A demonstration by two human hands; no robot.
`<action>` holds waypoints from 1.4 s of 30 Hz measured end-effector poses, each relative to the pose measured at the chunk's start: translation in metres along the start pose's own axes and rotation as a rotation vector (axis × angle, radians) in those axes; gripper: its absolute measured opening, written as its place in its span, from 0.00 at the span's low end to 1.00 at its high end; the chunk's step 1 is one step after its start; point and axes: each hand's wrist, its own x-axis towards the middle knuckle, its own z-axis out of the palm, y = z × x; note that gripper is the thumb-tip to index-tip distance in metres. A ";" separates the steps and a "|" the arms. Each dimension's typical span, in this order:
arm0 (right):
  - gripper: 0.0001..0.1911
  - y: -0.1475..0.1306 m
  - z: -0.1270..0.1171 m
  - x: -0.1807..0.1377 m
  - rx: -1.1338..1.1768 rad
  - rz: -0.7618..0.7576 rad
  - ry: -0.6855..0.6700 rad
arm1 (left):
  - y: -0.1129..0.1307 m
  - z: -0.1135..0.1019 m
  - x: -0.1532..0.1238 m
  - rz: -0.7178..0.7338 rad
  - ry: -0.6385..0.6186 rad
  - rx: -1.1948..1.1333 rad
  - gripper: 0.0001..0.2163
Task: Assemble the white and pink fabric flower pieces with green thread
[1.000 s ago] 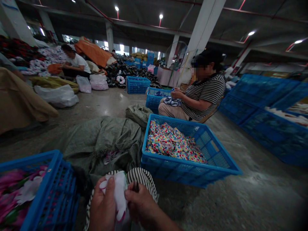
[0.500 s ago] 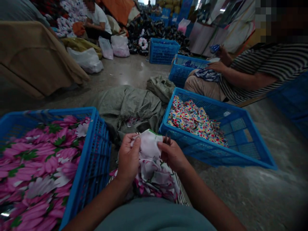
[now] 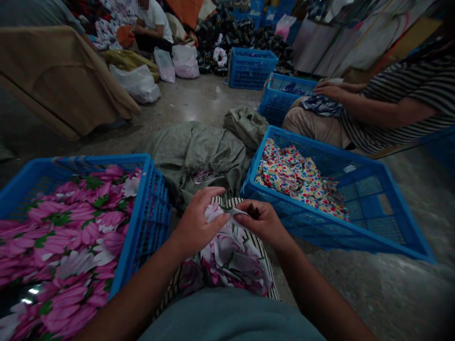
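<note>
On my lap lies a white cloth printed with pink flowers. My left hand pinches its upper edge, fingers closed on the fabric. My right hand grips the same edge from the right, and a small dark tool sticks up between its fingers. The two hands almost touch above my knees. A blue crate full of the same pink flowered cloth stands at my left.
A second blue crate with spotted colourful cloth stands ahead on the right. Grey sacks lie on the concrete floor between the crates. A person in a striped shirt sits at the right; another person sits far back among bags and crates.
The view tilted down from the hall to my lap. My hands lowered the cloth's edge and drew closer together on it.
</note>
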 end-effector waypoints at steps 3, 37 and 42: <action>0.04 -0.008 -0.004 -0.002 -0.070 -0.076 -0.002 | 0.006 0.004 0.007 0.110 -0.257 0.021 0.04; 0.18 0.005 0.012 -0.002 0.585 0.225 0.205 | -0.024 0.012 -0.031 0.672 0.349 0.380 0.15; 0.18 0.009 0.012 0.000 0.585 0.156 0.299 | -0.024 0.017 -0.026 -0.074 0.445 -0.258 0.13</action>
